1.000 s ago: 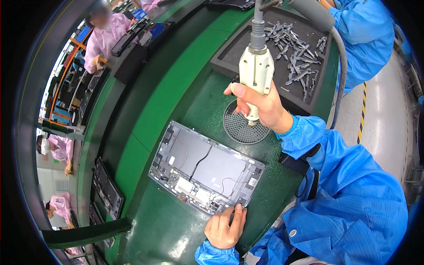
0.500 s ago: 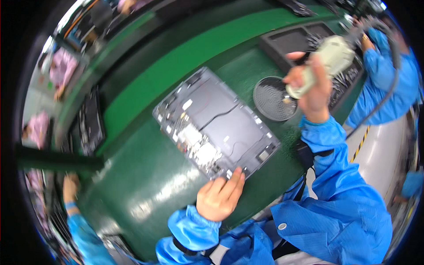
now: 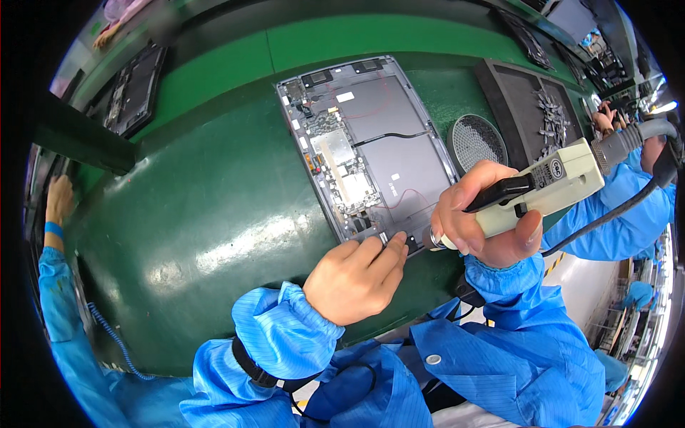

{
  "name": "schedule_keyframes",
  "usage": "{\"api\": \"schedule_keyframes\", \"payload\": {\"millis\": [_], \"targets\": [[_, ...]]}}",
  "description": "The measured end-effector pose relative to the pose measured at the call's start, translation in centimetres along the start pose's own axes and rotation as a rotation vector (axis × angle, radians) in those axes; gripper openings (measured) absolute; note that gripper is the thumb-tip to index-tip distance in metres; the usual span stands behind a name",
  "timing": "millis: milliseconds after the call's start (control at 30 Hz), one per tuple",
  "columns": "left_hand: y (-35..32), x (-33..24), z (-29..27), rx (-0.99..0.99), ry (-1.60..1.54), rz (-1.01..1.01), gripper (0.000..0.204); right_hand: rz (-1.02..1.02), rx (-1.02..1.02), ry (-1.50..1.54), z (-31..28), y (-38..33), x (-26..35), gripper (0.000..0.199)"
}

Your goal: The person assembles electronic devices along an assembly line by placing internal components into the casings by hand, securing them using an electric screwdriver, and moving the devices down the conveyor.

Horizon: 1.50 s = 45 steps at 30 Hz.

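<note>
An opened grey device housing (image 3: 392, 107), like a tablet's or thin laptop's shell, lies tilted on the green bench with its insides showing. Along its left side runs a circuit board (image 3: 344, 158) with silvery shields, and a black cable (image 3: 391, 136) crosses the middle. My left hand (image 3: 357, 277) rests its outstretched fingertips on the near edge of the housing; its thumb is hidden. Wrapped round a cream electric screwdriver (image 3: 564, 178) with a black lever is my right hand (image 3: 471, 221). The screwdriver's tip points at the housing's near right corner, where my fingers partly hide it.
A round ridged dish (image 3: 478, 143) of small parts sits right of the housing. Beyond it stands a dark tray (image 3: 510, 107) with grey pieces. The screwdriver's thick cable (image 3: 606, 222) hangs at the right. Co-workers in blue sleeves (image 3: 61, 292) are at both sides; a dark post (image 3: 93, 135) rises left.
My right hand has brought the screwdriver down and left, from near the tray to the housing's near right corner. My left hand stays at the near edge. The whole view has shifted.
</note>
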<state>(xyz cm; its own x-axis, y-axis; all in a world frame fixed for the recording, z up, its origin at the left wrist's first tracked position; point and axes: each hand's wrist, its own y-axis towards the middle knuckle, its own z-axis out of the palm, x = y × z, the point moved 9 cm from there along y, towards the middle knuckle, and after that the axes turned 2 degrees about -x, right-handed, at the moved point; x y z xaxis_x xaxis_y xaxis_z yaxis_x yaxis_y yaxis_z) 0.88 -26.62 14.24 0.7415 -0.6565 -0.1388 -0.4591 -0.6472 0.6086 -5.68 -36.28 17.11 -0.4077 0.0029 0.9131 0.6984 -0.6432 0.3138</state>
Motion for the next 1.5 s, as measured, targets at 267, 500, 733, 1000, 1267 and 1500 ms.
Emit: {"api": "schedule_keyframes", "payload": {"millis": [267,500,733,1000,1267,1500], "targets": [[-0.4,0.2,0.0,0.008,-0.004,0.0,0.022,0.016,-0.045,0.049,0.2,-0.1,-0.8,0.069],[-0.4,-0.1,-0.1,0.042,-0.017,0.02,0.021,-0.07,0.284,-0.169,3.0,-0.1,0.3,0.057],[0.2,-0.4,-0.1,0.044,-0.025,0.047,0.021,0.0,0.068,-0.083,1.1,-1.1,-0.4,0.059],[0.8,2.8,-2.5,0.019,0.032,-0.301,0.027,-0.385,-0.695,-0.006,-13.7,-1.8,6.6,0.047],[1.4,3.2,-2.6,0.014,-0.039,-0.284,0.018,-0.277,-0.787,-0.237,-14.8,-2.0,5.3,0.048],[1.2,2.8,-2.6,0.016,-0.058,-0.262,0.017,-0.174,-0.77,-0.229,-14.7,-1.7,4.6,0.045]]}}
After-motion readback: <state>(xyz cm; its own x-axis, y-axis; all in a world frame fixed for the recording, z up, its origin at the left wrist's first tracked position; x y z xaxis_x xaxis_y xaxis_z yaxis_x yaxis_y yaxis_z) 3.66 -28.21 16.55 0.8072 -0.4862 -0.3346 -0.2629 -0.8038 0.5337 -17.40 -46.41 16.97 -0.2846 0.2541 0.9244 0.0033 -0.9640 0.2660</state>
